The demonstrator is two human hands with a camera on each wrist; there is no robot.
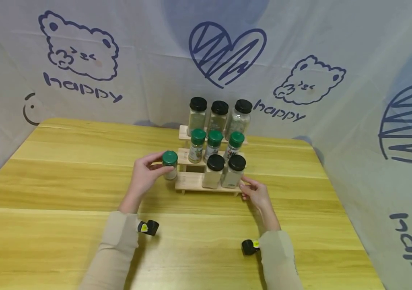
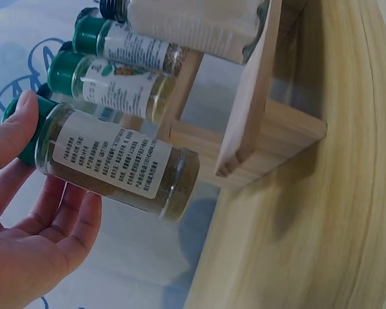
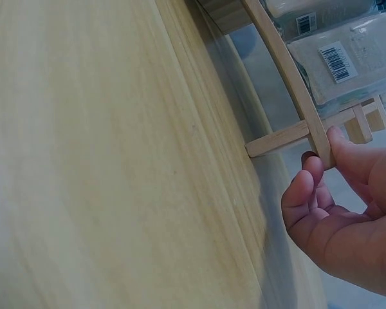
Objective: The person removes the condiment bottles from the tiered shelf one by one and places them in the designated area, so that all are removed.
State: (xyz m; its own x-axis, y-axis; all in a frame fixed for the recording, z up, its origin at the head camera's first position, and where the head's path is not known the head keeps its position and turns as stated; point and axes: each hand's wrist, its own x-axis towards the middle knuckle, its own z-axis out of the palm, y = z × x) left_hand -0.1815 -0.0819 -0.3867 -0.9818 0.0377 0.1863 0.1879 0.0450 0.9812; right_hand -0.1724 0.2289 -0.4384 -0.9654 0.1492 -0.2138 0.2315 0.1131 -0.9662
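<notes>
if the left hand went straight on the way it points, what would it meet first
Probably the left end of the rack, with the jar in the left hand touching first. Height is hard to judge, so it might pass above the lowest shelf instead.

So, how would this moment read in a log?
left hand: holds green-capped jar | right hand: pinches front shelf | front shelf: two black-capped jars
</notes>
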